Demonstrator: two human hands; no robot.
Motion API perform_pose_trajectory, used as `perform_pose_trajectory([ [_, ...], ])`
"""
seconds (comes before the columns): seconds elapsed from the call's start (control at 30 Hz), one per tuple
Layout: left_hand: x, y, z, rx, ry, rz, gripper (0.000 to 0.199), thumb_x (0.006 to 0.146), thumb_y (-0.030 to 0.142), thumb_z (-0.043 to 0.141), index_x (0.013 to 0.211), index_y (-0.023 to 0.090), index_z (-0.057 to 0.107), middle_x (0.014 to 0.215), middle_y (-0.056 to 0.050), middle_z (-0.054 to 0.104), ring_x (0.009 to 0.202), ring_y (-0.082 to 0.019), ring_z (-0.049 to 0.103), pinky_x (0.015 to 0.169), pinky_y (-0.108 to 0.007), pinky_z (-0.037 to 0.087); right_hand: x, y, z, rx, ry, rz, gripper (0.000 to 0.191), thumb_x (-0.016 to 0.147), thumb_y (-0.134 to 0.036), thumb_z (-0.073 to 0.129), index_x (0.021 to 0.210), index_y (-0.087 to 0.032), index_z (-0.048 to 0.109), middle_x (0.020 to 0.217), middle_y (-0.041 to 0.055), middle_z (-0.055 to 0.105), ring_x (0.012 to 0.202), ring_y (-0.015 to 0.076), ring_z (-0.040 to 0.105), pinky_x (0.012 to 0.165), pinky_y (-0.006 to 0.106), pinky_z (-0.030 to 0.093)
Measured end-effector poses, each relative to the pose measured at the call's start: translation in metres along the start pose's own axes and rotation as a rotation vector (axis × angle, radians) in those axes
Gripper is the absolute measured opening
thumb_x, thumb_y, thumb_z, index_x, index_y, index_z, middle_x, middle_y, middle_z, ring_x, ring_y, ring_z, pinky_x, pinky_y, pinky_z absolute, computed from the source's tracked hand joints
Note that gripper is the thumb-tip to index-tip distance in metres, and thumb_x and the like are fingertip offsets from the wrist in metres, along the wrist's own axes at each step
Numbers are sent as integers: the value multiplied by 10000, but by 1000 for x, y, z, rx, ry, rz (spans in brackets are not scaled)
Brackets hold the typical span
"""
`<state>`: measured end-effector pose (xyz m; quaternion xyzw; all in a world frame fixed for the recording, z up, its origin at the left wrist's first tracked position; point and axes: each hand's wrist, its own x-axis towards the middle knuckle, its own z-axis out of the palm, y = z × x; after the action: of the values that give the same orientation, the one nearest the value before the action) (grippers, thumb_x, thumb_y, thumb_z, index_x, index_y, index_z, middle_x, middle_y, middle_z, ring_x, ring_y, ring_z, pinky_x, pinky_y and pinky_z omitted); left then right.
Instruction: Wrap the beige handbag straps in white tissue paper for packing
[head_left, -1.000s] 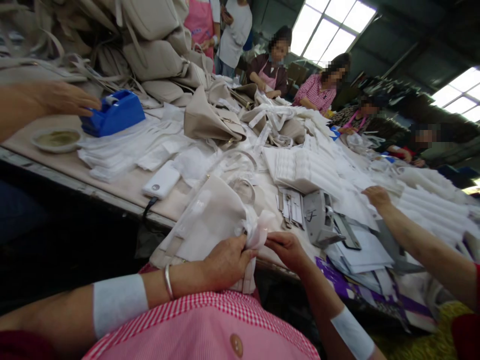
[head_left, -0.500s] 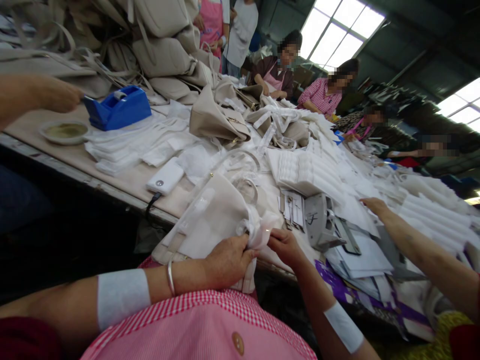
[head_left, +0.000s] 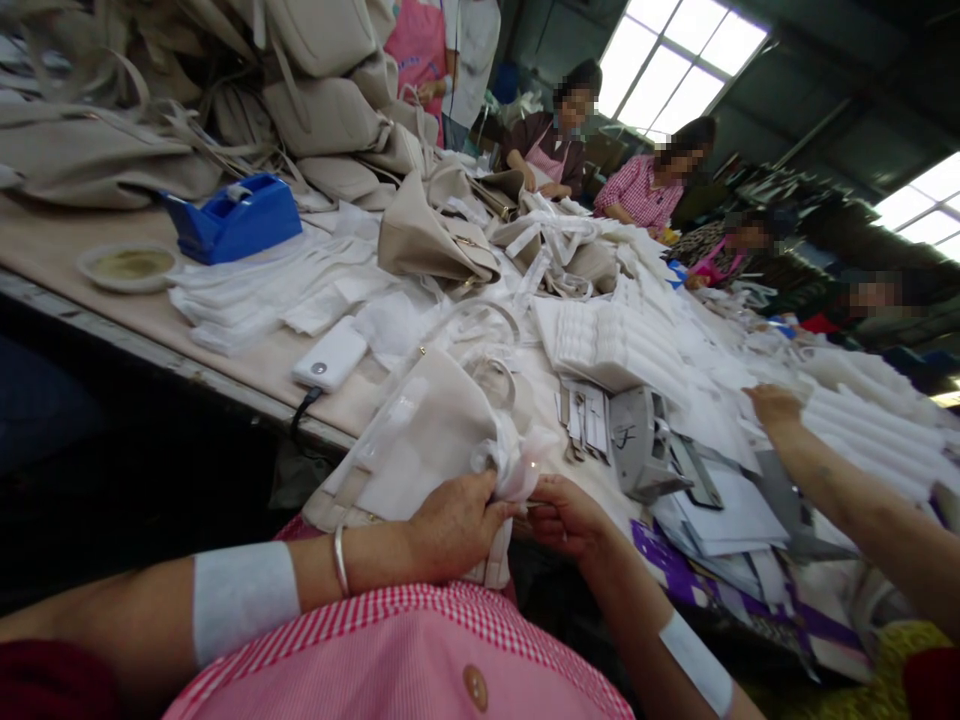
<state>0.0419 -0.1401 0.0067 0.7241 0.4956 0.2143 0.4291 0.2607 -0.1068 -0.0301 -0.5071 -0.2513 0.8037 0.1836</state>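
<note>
A cream handbag with clear and white wrapping leans tilted between my lap and the table edge. My left hand is closed on the handbag's near side, thumb pointing right. Just to its right, my right hand has its fingers pinched together below a thin translucent white wrapping that bunches at the bag's edge. What lies between those fingertips is too small to make out. The bag's looped handle, wrapped in clear film, rests toward the table.
A white power bank with a black cable lies near the edge. Beyond are a blue tape dispenser, a shallow dish, a grey tape dispenser and piled beige bags. At right reaches a co-worker's arm.
My right hand has moved slightly down and left, its fingers curling in. A co-worker's hand has left the blue dispenser at left. The co-worker's arm at right has shifted right.
</note>
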Motion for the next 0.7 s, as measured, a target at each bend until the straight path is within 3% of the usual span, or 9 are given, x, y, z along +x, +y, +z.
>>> perform_pose_trajectory([
  [0.17, -2, -1, 1, 0, 20, -6, 234, 909, 369, 482, 915, 179, 617, 892, -110, 705, 839, -270, 657, 732, -331, 455, -3, -1, 1, 36, 41, 8, 300, 649, -326, 715, 687, -203, 444, 413, -142, 207, 363, 24, 86, 351, 149, 72],
  [0.37, -3, 2, 2, -43, 35, 7, 214, 903, 356, 500, 914, 185, 628, 908, -99, 709, 851, -251, 656, 766, -319, 460, -4, -7, 29, -377, 167, -368, 310, 742, -438, 698, 676, -168, 561, 443, -92, 343, 392, 46, 218, 396, 205, 149],
  [0.5, -3, 0, 1, -34, 22, 0, 232, 912, 363, 484, 928, 181, 626, 932, -110, 709, 862, -259, 657, 768, -332, 464, -5, -10, 33, -580, 240, -555, 302, 790, -417, 654, 659, -155, 582, 510, -60, 425, 455, 63, 318, 444, 210, 240],
  [0.57, -3, -1, 1, -29, 24, -1, 242, 913, 371, 482, 941, 178, 625, 948, -117, 708, 882, -265, 658, 782, -339, 465, -8, -12, 30, -612, 184, -569, 278, 806, -405, 653, 703, -152, 605, 557, -45, 482, 487, 73, 387, 469, 208, 298],
  [0.7, -3, -1, 1, -15, 15, -15, 261, 916, 389, 474, 949, 179, 626, 940, -114, 712, 890, -264, 661, 796, -340, 467, -11, -14, 20, -490, -14, -447, 263, 797, -403, 687, 882, -157, 652, 694, 1, 612, 546, 98, 504, 529, 223, 395],
])
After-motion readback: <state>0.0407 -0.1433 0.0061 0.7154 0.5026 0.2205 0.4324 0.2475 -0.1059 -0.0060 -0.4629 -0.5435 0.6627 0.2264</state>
